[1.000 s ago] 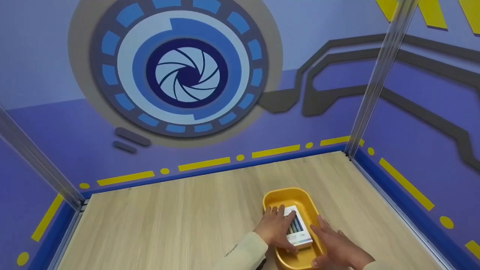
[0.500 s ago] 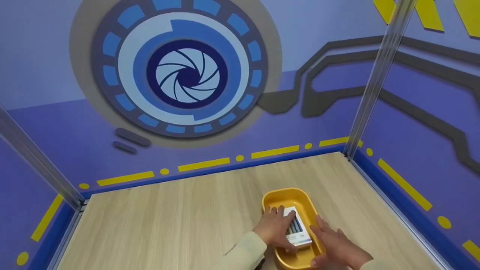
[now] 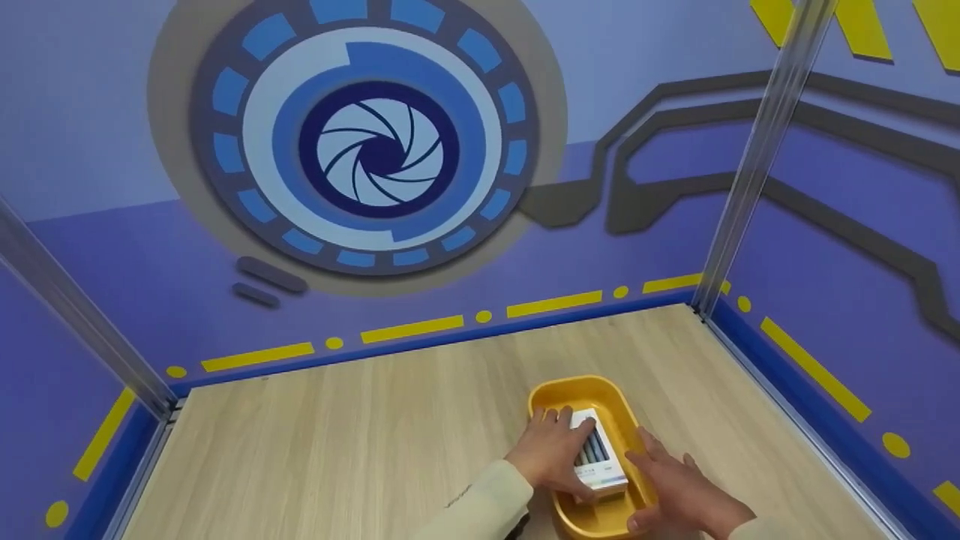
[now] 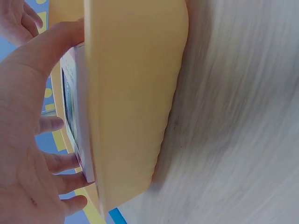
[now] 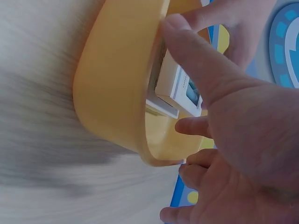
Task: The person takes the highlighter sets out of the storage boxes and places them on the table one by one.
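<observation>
A yellow tray holds a white box, whose window shows a row of bluish sticks. My left hand grips this box from above, thumb at the near end and fingers spread toward the far end. In the left wrist view, the thumb dips behind the tray's rim. A second pale, flat item shows under the box in the right wrist view, mostly hidden. At the tray's right side is my right hand, its fingers loosely extended and its thumb tip right at the rim.
The tray stands on a light wood table, toward its right side. Purple printed panels close off the back and both sides, joined by metal corner posts.
Both hands, the box and the tray keep nearly the same places. The head view has shifted very slightly.
</observation>
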Motion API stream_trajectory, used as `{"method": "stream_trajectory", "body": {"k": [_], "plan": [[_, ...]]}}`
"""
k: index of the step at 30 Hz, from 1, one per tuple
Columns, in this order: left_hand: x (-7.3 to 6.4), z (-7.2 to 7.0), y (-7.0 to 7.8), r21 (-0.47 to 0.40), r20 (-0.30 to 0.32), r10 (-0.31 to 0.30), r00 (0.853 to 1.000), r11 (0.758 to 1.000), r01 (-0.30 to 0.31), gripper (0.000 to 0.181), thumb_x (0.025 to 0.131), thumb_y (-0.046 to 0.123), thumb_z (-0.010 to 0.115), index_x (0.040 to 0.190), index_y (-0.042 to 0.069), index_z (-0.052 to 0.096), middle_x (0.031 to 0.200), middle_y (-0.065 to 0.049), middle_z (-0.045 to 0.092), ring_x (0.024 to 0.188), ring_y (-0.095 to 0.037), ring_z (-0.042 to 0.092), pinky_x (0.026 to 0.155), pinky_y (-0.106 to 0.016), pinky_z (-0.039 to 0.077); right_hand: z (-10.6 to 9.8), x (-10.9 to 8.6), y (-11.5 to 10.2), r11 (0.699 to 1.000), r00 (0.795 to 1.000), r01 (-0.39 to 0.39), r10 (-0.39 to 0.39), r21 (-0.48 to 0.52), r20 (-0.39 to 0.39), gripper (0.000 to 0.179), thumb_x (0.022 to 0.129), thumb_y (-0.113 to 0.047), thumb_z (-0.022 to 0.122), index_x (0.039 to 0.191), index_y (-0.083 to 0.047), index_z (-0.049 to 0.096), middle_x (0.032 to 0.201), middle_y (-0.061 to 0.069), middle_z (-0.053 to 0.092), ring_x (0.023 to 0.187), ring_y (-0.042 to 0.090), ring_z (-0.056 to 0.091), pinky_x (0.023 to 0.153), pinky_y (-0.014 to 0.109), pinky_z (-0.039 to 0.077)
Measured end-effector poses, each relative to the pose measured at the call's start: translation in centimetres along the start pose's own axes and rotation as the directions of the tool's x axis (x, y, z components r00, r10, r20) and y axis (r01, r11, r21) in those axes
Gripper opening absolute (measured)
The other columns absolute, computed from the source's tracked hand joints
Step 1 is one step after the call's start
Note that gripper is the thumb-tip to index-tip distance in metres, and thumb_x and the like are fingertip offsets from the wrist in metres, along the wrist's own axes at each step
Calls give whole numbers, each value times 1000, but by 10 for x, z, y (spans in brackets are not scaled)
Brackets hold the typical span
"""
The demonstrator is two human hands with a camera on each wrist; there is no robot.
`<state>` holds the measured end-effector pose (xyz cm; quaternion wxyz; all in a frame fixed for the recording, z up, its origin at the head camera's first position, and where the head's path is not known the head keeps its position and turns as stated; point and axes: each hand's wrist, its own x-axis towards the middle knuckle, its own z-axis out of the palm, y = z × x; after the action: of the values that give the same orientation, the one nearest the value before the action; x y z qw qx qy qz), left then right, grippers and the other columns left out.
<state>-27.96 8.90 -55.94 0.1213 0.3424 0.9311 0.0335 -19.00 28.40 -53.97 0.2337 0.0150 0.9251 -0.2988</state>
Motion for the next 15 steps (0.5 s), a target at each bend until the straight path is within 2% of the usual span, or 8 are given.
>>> {"method": "stream_trajectory", "body": {"k": [4,7,15], "plan": [[-2,-3,1,9,-15,6,1000,1000,-6,98,56,77,62,139,46,20,143,5,33,123,-19,38,112,-42,27,-1,1,1,999,999,-31,31,-10,13,107,52,-58,75,142,-22,33,155,13,1,138,43,8,101,67,-13],[-4,-7,2,-15,-7,-3,1000,1000,3,98,56,76,63,139,47,20,144,6,32,124,-20,37,112,-44,27,-2,1,3,999,999,-39,39,-14,23,107,52,-60,74,142,-21,32,155,12,1,138,43,8,101,67,-14],[-5,-16,3,-10,-5,-1,1000,1000,1,98,56,76,63,139,48,18,145,6,30,125,-21,35,112,-44,27,-5,2,5,1000,1000,-3,4,-25,21,108,54,-62,72,143,-18,30,155,14,2,139,43,5,100,67,-15]]}}
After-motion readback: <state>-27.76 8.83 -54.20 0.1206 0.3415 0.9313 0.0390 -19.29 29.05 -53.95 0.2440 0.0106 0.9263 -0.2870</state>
